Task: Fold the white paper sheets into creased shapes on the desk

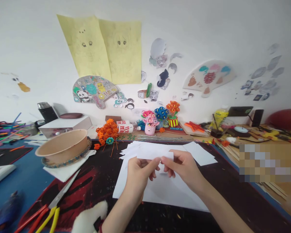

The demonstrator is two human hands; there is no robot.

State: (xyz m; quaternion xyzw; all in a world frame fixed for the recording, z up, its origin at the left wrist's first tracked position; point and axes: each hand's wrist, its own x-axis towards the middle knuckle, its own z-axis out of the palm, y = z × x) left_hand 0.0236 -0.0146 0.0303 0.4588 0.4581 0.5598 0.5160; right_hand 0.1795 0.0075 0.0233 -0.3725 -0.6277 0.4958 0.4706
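Observation:
A small white piece of paper (pixel 155 154) is held up between my two hands, over a pile of white sheets (pixel 169 191) on the dark mat. My left hand (pixel 142 168) pinches its lower left part between thumb and fingers. My right hand (pixel 179 163) pinches it at the lower right, with the thumb near the left thumb. Both hands are closed on the paper, their thumb tips almost touching. More white sheets (pixel 200 153) lie behind, to the right.
Scissors with red and yellow handles (pixel 52 210) lie at the left, near a round tan bowl (pixel 63 145). Orange flowers (pixel 108 131) and a pink flower pot (pixel 150 127) stand at the back. Thin wooden sticks (pixel 232 157) are at the right.

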